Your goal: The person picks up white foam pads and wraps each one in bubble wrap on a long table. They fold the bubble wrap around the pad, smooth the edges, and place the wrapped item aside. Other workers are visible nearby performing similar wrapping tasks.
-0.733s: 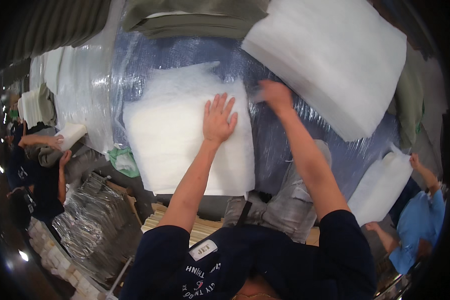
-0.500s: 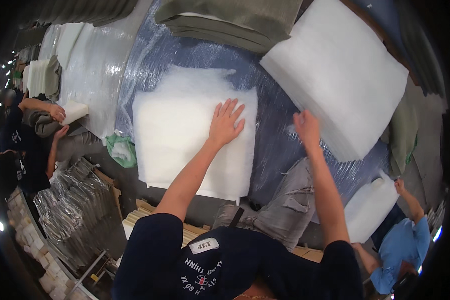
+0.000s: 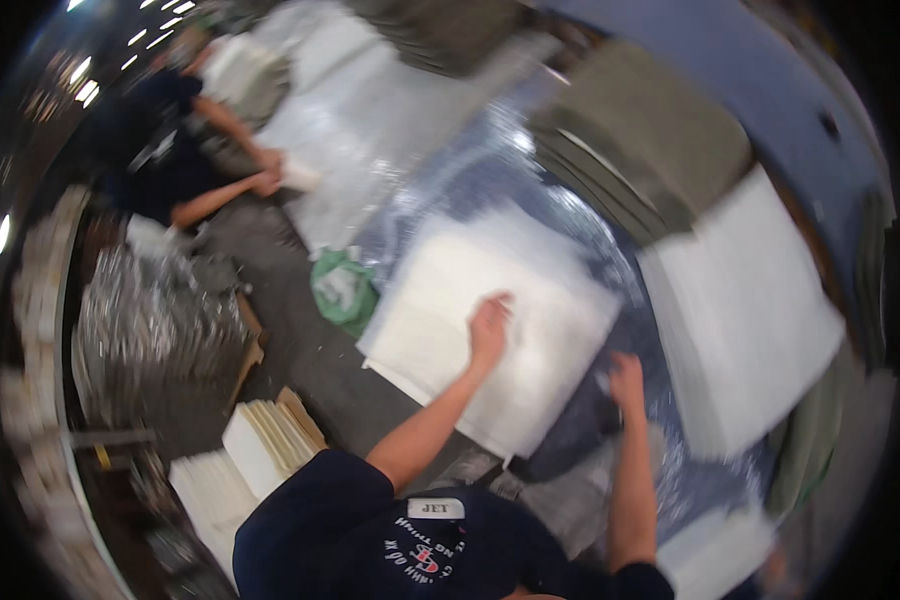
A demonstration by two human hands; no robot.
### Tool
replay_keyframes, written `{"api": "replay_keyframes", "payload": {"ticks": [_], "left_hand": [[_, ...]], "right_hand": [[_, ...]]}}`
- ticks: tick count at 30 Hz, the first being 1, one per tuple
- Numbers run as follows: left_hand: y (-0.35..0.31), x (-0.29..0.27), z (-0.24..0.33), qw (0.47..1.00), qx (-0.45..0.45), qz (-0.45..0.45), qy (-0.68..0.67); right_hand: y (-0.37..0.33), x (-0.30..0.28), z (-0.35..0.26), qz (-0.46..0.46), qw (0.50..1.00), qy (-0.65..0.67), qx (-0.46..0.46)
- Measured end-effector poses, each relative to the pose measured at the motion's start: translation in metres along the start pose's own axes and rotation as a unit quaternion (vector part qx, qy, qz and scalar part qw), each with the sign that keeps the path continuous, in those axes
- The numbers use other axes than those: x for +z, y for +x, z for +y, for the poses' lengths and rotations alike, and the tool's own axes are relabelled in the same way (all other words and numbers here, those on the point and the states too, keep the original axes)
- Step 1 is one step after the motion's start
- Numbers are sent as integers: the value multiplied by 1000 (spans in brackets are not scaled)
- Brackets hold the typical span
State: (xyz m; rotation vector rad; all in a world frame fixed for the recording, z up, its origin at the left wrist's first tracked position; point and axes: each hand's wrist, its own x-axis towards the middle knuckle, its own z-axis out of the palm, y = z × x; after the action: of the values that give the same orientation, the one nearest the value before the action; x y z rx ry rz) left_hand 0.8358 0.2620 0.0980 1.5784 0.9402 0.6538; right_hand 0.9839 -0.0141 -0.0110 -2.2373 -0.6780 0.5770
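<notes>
A cream foam cushion [image 3: 425,315] lies on a sheet of fluffy white batting [image 3: 592,300] that sticks out past its far and right sides. My left hand [image 3: 488,330] is over the cushion's middle, holding nothing, its fingers loosely bent and apart; whether it touches the surface is unclear. Right of the cushion, above the blue plastic-covered table [image 3: 650,345], my right hand [image 3: 626,385] has its fingers drawn together. A small pale wisp shows beside them, too blurred to name.
White batting sheets [image 3: 745,320] are stacked at right, olive-green fabric [image 3: 660,130] behind. A green bag [image 3: 343,290] sits left of the cushion. Foam pieces [image 3: 270,440] and plastic-wrapped goods [image 3: 160,330] stand at lower left. A co-worker [image 3: 170,150] handles a white piece at far left.
The whole view has turned and shifted with my head. My left hand has lifted from lying flat on the cushion, and its fingers have bent. My right hand stays off the cushion's right side.
</notes>
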Motion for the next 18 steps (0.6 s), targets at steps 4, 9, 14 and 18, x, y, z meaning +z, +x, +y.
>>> {"api": "replay_keyframes", "payload": {"ticks": [4,9,14,18], "left_hand": [[-46,12,16,996,-12,-90,-24],[-103,31,22,977,12,-193,-91],[-120,6,37,936,-59,-345,34],[-113,-18,32,863,-106,-489,71]], "right_hand": [[-49,-11,-10,95,978,187,-1],[-84,9,-123,37,890,442,108],[-95,52,-143,134,851,488,140],[-99,59,-158,68,831,532,145]]}}
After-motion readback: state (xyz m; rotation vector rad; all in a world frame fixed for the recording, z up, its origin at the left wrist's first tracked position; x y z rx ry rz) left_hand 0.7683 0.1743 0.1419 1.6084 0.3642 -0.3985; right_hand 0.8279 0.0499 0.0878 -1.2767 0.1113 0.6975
